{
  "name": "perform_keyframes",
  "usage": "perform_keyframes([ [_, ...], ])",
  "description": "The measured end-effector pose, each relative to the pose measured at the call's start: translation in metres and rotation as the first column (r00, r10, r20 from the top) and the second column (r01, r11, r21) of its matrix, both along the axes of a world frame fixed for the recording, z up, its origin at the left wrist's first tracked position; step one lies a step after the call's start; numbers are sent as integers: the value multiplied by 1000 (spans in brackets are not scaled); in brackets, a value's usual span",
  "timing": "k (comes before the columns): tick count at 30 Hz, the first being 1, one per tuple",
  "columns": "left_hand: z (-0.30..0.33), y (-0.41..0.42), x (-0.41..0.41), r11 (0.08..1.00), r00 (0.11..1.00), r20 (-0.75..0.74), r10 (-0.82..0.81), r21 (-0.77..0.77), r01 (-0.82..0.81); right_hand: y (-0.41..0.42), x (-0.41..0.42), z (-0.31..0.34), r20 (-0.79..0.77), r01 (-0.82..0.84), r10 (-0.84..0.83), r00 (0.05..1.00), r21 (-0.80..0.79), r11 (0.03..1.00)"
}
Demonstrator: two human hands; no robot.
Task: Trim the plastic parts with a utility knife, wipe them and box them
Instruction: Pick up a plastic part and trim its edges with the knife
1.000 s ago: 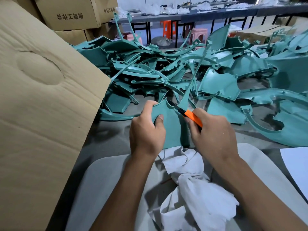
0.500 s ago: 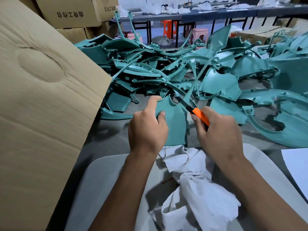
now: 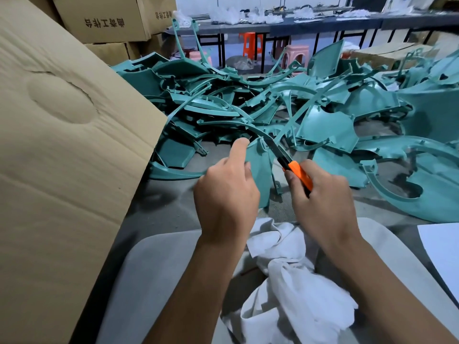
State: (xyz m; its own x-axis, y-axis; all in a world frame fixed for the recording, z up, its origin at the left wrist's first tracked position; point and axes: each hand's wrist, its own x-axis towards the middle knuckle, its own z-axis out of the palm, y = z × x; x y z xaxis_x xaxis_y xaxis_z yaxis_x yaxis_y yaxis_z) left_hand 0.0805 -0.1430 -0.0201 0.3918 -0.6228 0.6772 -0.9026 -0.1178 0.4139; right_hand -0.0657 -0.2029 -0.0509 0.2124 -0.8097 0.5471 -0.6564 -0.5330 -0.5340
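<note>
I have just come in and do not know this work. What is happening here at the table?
A person is trimming a teal plastic part. The left hand holds it upright, and the right hand grips an orange utility knife with the blade at the part's top edge. A white cloth lies near, a cardboard box stands at left, and many more teal parts are piled behind.

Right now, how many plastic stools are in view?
3. An orange stool under the far tables, a pink stool right of it, and another pink stool partly hidden behind the teal parts. More may be hidden.
</note>
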Motion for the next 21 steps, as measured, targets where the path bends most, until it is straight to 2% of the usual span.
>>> perform_keyframes([
  [3, -3, -3, 5, 1000, 999, -41, 5, -7, -5, -4, -9, 0, -3, -61, 61, 998, -31, 998],
  [9, -4, -4, 13, 1000, 998, -60, -23, 4, 23, -8, -16, 3, 101, 25, -12, 995, -127, 992],
  [14, -3, -4, 45, 988, 993, -95, -71, 129, 83, -7, -10, -3, -51, -28, 23, 998, -103, 994],
  [17, -5, -1, 73, 947, 976, -163, -144, 262, 184, -12, -13, -4, -37, 53, -57, 998, -97, 994],
  [21, -10, 4, 102, 847, 945, -254, -207, 437, 303, -18, -26, -2, -36, 268, -269, 962, -33, 963],
])
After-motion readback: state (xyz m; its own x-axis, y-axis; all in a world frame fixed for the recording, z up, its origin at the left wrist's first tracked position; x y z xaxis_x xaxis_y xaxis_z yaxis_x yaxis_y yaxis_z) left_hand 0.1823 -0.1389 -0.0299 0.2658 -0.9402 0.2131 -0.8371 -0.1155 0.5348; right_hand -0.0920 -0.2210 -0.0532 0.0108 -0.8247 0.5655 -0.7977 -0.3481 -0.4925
